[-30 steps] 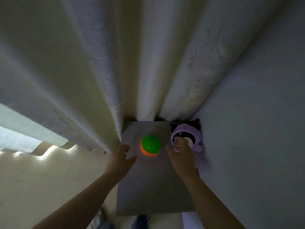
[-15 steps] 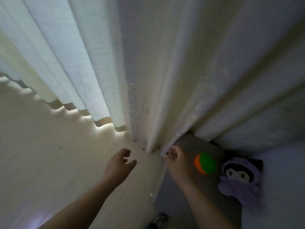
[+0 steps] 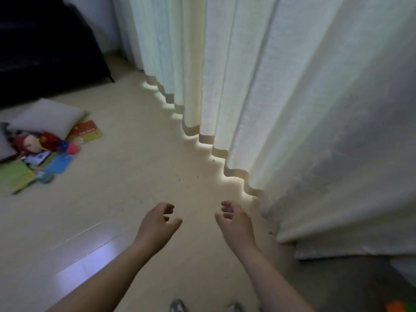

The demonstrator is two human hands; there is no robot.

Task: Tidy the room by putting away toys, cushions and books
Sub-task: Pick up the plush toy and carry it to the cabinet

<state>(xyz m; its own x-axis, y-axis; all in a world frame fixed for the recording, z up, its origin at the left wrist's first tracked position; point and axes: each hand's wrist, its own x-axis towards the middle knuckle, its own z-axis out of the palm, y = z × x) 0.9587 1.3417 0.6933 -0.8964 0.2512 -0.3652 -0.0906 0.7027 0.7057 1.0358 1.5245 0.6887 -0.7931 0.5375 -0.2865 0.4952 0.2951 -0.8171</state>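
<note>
- Pale floor, cream curtain on right, dark furniture far left.
- Grey cushion, red plush toy, bright books piled on floor nr furniture.
- Left hand & right hand loosely curled, empty.

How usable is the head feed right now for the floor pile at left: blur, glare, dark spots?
Head view: the pile of toys and books is motion-blurred, details unreadable. Head view: a bluish glare patch lies on the floor; daylight leaks under the curtain hem; the dark furniture top left is nearly black. Head view: left hand and right hand look sharper, both empty.
</note>
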